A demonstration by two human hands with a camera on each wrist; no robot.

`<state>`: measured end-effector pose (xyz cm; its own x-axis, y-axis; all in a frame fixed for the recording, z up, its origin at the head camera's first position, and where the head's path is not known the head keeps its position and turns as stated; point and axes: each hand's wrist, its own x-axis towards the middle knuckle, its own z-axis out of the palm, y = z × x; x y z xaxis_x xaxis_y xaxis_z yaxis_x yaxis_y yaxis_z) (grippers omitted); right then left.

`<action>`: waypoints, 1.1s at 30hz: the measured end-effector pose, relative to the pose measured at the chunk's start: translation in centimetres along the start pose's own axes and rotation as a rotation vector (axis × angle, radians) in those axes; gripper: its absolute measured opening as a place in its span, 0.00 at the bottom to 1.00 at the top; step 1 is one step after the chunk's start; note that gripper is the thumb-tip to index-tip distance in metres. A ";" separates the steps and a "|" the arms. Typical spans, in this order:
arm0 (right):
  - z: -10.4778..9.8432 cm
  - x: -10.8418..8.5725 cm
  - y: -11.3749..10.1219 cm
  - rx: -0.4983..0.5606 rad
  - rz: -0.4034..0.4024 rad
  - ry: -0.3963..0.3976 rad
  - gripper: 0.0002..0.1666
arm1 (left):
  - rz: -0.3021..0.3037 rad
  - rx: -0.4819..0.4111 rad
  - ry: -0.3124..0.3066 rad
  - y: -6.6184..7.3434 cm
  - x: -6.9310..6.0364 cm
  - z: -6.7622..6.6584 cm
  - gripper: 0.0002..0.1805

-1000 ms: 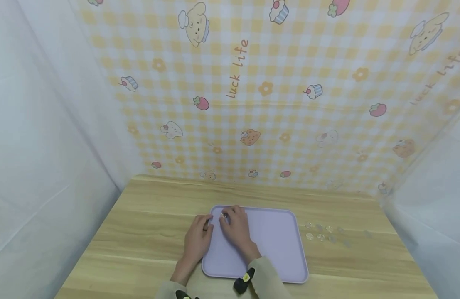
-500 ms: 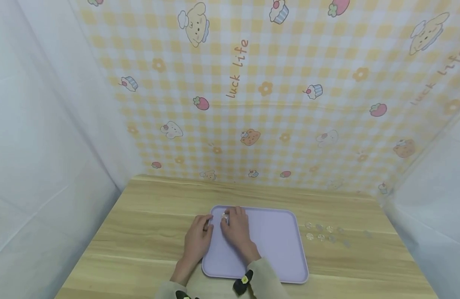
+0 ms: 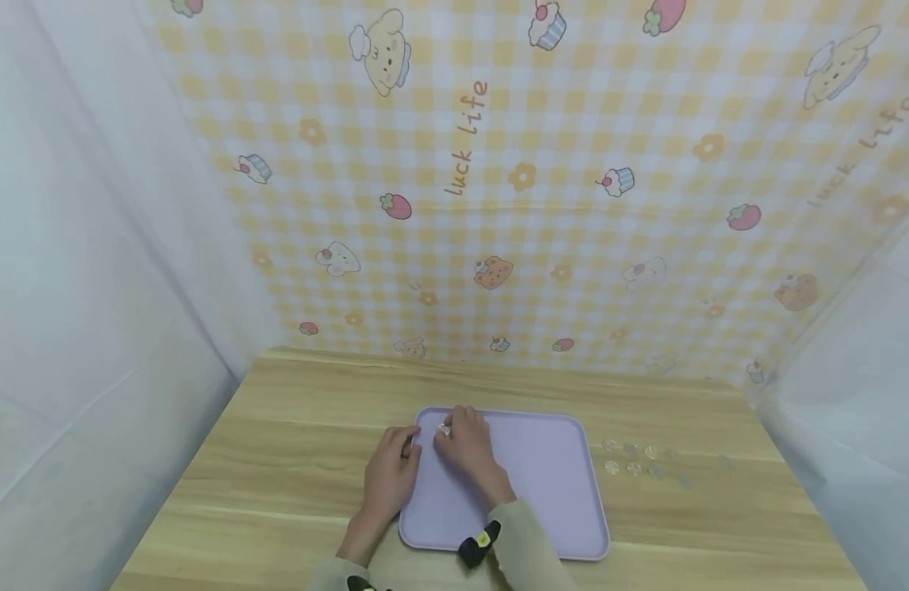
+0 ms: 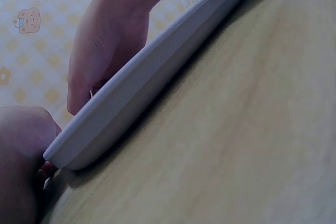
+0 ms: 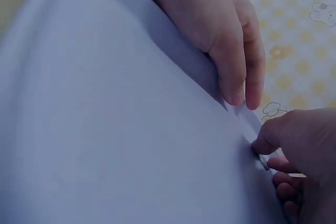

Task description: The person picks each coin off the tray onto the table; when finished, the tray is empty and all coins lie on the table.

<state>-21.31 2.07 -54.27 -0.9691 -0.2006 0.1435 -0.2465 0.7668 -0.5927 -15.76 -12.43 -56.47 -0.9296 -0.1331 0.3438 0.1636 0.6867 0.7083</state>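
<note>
In the head view a lavender tray (image 3: 531, 484) lies on the wooden table. My right hand (image 3: 466, 443) is over its far left corner, pinching a small clear disc (image 3: 443, 428) low against the tray between thumb and finger. Close up in the right wrist view, the disc (image 5: 263, 162) shows as a thin edge at the fingertips, the other fingers curled below. My left hand (image 3: 391, 472) rests along the tray's left side, thumb and forefinger touching the rim, fingers relaxed; its outer fingers are partly hidden.
Several more clear discs (image 3: 635, 469) lie loose on the table (image 3: 314, 460) right of the tray, one farther off. A checked cartoon curtain (image 3: 498, 222) closes the back, with white sheets (image 3: 92, 287) at the sides.
My right hand has shifted slightly around the clear disc, its fingers and thumb covering a little more of it than half a second ago. The left hand and tray have stayed put.
</note>
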 end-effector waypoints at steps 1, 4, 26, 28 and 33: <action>0.1 -0.1 0.1 0.011 -0.006 0.008 0.11 | 0.006 0.002 0.002 -0.1 0.0 0.1 0.16; 0.3 -0.5 0.6 0.032 -0.039 0.040 0.12 | 0.025 0.014 0.015 -0.2 -0.2 0.2 0.16; -1.8 0.6 0.9 0.074 0.021 -0.214 0.16 | 0.010 -0.005 0.013 -0.3 0.0 0.2 0.17; -2.0 0.9 1.0 0.071 0.044 -0.249 0.16 | -0.001 -0.010 -0.003 -0.2 0.0 0.2 0.17; -2.2 1.3 1.1 0.099 0.076 -0.295 0.16 | -0.024 -0.013 -0.025 0.0 0.0 0.0 0.16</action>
<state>-22.88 3.98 -52.95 -0.9366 -0.3248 -0.1316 -0.1578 0.7261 -0.6693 -15.79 -12.46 -56.45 -0.9411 -0.1317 0.3113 0.1452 0.6740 0.7243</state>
